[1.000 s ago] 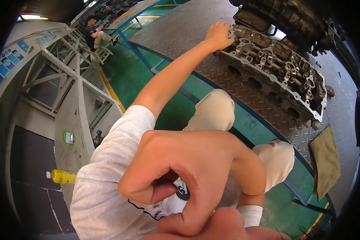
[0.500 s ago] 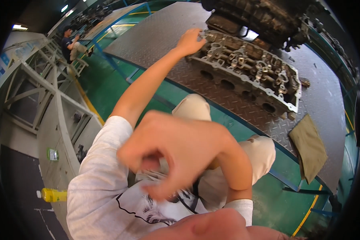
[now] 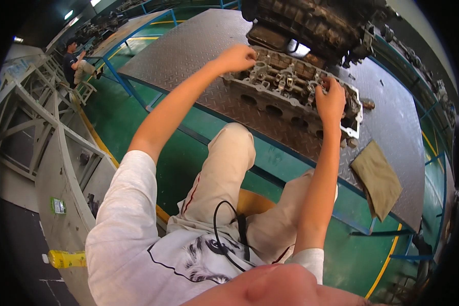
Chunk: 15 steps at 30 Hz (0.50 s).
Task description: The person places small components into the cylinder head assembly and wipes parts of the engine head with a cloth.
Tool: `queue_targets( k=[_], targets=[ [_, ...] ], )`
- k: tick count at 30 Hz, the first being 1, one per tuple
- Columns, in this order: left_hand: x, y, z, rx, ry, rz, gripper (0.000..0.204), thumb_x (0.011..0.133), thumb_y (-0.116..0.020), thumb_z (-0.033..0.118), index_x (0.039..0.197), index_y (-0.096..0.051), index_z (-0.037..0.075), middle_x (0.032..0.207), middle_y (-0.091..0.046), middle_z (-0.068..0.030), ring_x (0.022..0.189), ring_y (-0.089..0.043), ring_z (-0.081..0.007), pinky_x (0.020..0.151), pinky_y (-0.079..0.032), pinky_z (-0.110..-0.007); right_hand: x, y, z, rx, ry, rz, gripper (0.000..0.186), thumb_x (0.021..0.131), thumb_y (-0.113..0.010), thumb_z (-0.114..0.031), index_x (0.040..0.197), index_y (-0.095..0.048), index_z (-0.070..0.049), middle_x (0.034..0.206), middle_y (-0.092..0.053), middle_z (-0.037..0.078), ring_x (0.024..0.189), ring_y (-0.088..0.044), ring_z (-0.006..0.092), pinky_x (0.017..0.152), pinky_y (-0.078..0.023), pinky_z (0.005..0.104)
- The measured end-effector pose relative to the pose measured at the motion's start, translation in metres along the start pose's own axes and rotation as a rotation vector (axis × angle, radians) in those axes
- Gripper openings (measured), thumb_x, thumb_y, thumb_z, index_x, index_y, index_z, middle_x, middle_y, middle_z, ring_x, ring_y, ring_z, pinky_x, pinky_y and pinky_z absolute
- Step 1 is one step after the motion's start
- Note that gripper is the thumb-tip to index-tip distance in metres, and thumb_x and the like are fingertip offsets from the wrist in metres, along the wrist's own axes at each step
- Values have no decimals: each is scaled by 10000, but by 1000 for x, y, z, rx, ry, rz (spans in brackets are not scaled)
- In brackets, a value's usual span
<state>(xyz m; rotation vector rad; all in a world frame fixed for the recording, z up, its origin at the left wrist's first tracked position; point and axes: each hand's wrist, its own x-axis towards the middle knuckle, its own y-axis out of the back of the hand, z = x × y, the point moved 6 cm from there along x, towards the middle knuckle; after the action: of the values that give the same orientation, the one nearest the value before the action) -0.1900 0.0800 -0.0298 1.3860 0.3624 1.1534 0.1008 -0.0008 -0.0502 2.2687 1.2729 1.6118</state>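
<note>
A metal engine cylinder head [image 3: 278, 108] lies on the tread-plate table, with its open upper side showing shafts, caps and valve parts, and round ports along its near side. At its far left end, my left hand [image 3: 236, 58] has its fingers curled closed on the edge. My right hand [image 3: 332, 102] reaches over the right part, its thumb and fingers bent around the inner parts there. The exact spots the fingertips grip are partly hidden. Beyond the head stands a large dark engine block [image 3: 319, 28].
A folded olive cloth [image 3: 376, 178] lies at the right of the table [image 3: 171, 51]. A yellow bottle [image 3: 66, 259] stands out at lower left, near grey metal frames [image 3: 61, 153]. Another person [image 3: 75, 66] sits far left by a second bench. Blue rails edge the table.
My right hand has moved from in front of my chest out to the right part of the cylinder head. My left hand stays at its left end. The view has shifted slightly.
</note>
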Motion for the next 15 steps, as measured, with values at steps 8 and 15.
queue_targets(
  k=[8, 15],
  targets=[
    [0, -41, 31, 305, 256, -142, 537, 670, -711, 511, 852, -663, 8, 915, -655, -172, 882, -633, -323, 762, -508, -418, -5, -1, 12, 75, -56, -19, 257, 785, -598, -155, 1012, -626, -37, 922, -643, 143, 905, -583, 312, 818, -441, 392],
    [12, -52, 23, 307, 320, -200, 542, 660, -735, 496, 906, -686, 16, 985, -651, -162, 928, -625, -326, 792, -503, -405, -5, 4, 13, 127, -28, -6, 267, 794, -587, -133, 1029, -615, -10, 934, -645, 156, 878, -598, 321, 800, -453, 392]
  ],
)
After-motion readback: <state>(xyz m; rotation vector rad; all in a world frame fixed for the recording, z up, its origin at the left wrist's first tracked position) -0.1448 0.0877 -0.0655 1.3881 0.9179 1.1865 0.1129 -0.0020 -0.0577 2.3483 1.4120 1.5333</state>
